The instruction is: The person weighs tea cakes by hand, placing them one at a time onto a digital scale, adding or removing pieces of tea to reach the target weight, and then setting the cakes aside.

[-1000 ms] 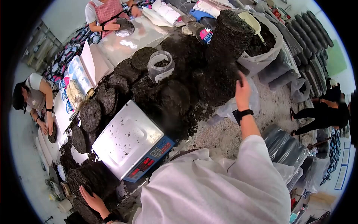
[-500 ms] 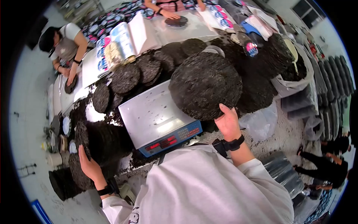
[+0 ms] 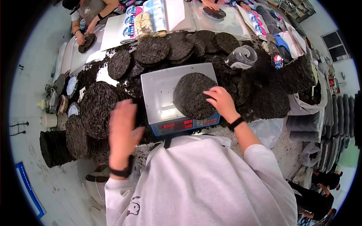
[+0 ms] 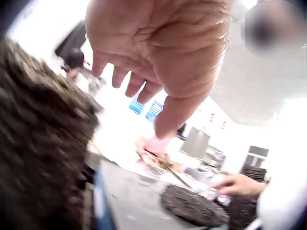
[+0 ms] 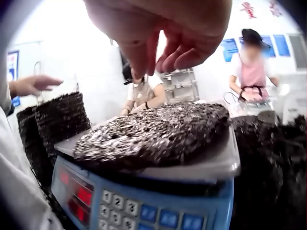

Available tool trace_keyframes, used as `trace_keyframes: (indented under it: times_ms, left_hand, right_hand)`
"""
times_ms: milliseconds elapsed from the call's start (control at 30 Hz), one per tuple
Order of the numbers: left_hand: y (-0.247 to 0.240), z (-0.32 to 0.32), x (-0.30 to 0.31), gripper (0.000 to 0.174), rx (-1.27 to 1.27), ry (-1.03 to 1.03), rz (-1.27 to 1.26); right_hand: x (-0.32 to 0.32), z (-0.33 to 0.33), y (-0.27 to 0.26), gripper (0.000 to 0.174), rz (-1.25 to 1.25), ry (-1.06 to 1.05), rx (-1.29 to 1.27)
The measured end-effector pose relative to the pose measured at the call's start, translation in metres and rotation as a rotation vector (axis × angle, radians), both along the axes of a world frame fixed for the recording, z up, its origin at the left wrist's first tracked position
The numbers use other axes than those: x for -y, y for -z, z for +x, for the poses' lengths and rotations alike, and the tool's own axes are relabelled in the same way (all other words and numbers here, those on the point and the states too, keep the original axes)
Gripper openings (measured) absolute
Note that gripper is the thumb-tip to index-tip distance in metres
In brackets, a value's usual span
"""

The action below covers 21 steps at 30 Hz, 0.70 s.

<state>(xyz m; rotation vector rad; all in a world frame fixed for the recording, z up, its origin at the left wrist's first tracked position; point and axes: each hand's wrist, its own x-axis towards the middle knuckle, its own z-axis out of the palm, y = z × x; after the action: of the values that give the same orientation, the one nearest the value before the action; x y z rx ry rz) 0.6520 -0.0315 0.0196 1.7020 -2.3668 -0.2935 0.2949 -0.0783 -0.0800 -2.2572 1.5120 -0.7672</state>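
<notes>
A round, dark cake of dried seaweed (image 3: 194,96) lies on the metal pan of a blue-based scale (image 3: 160,88) in front of me. My right hand (image 3: 221,104) is over the cake's right edge. In the right wrist view its loosely bent fingers hang above the cake (image 5: 158,134), with nothing between them. The scale's red digits are lit, showing zeros in the head view. My left hand (image 3: 122,132), blurred and with fingers straight, is raised beside a stack of the same cakes (image 3: 98,109). The left wrist view shows its empty palm and spread thumb.
More round cakes (image 3: 152,50) line the table behind the scale, near a clear plastic jar (image 3: 242,57). At the right stands a white sack (image 3: 315,103) of dark flakes. Two other people work across the table, one handling a cake (image 3: 86,43).
The right hand has brought a cake from the right-hand pile onto the scale and let go of it. The left hand has lifted off the left stack and moved right. The head view has turned left.
</notes>
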Motion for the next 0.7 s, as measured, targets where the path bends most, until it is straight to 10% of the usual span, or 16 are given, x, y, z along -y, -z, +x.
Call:
trace_keyframes:
  times_ms: [133, 333, 567, 700]
  left_hand:
    - [0.067, -0.098, 0.012, 0.074, -0.164, 0.412, 0.065]
    - [0.145, -0.136, 0.018, 0.073, 0.125, 0.407, -0.071]
    - [0.134, -0.15, 0.019, 0.067, 0.069, 0.339, -0.073]
    - [0.108, -0.144, 0.028, 0.061, -0.068, 0.308, -0.086]
  right_hand:
    - [0.036, 0.007, 0.04, 0.016, 0.068, -0.212, -0.113]
    - [0.052, 0.0, 0.05, 0.012, 0.173, -0.231, -0.082]
    - [0.06, -0.036, 0.025, 0.008, 0.575, 0.091, 0.753]
    - [0.091, -0.113, -0.044, 0.008, 0.156, 0.29, 0.701]
